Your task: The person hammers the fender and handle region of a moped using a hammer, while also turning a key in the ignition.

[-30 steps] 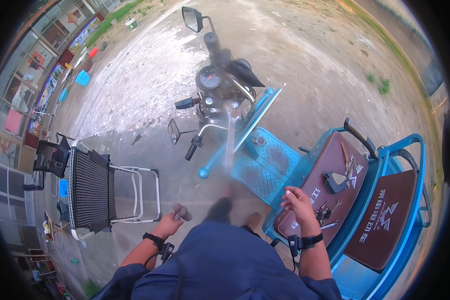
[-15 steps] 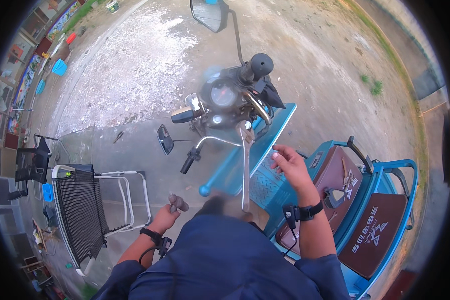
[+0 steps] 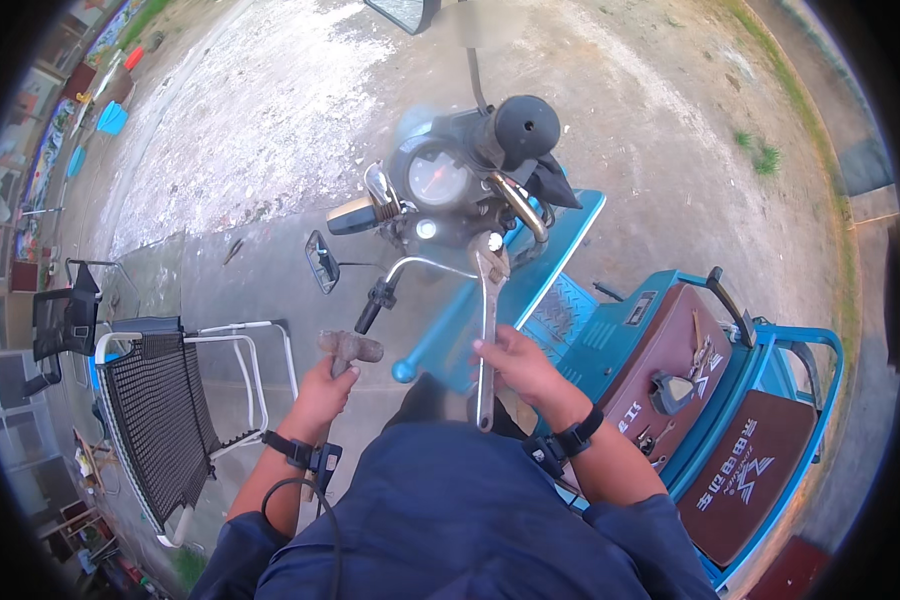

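Observation:
My left hand (image 3: 322, 388) is closed around a hammer, its worn grey-brown head (image 3: 351, 347) sticking out above the fist and its handle running down along my forearm. A long metal adjustable wrench (image 3: 488, 335) has its jaws at the bolt by the stem of the handlebar (image 3: 420, 264), and its shank points toward me. My right hand (image 3: 530, 372) grips the wrench midway along the shank, with the thumb against it and the fingers partly hidden behind. Just beyond are the round gauge (image 3: 439, 176) and headlight area of the blue electric tricycle (image 3: 570, 240).
On the tricycle's brown seat (image 3: 660, 345) lie a loose mirror (image 3: 673, 393) and several small tools (image 3: 708, 355). A black mesh folding chair (image 3: 160, 420) stands at left. One side mirror (image 3: 322, 262) juts from the left. Pale rubble (image 3: 260, 130) covers the far ground.
My right hand has come down and left from beside the tricycle's floor onto the wrench. My left hand has risen with the hammer, whose head now lies more level.

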A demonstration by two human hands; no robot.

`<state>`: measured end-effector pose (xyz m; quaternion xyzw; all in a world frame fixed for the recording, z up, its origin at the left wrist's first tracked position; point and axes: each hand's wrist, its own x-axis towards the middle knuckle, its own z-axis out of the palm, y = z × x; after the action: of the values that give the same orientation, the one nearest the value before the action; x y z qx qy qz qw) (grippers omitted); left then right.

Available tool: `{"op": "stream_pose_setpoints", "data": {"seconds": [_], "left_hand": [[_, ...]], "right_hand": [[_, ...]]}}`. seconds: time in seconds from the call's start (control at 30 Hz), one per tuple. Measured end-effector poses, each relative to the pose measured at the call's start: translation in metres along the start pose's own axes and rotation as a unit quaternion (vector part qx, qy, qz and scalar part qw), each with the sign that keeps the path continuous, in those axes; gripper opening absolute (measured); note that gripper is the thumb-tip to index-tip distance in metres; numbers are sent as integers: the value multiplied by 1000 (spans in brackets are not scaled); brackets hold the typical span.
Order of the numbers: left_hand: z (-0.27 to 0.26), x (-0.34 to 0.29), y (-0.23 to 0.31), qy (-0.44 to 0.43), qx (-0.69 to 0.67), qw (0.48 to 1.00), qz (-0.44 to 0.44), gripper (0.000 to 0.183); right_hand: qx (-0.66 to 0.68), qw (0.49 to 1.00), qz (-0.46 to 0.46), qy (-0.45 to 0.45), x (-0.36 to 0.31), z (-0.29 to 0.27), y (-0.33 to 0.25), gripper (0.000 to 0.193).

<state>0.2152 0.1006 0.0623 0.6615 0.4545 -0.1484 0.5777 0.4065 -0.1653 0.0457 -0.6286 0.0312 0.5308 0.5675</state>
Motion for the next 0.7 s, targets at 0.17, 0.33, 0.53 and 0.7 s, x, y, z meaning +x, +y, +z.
{"op": "stream_pose_setpoints", "data": {"seconds": [0.17,0.33,0.53,0.7], "left_hand": [[14,-29,24,8,-84,996,3,25],[3,-79,51,64,-140,986,71,21],[8,-111,21,26,-259,933,249,29],[35,-101,-31,8,-214,972,98,25]], "right_hand": [[-4,997,-44,-59,26,-6,21,38],[-115,986,-119,-34,25,-6,-1,39],[-180,973,-140,22,30,-10,-8,68],[-264,929,-237,101,44,-14,6,61]]}}
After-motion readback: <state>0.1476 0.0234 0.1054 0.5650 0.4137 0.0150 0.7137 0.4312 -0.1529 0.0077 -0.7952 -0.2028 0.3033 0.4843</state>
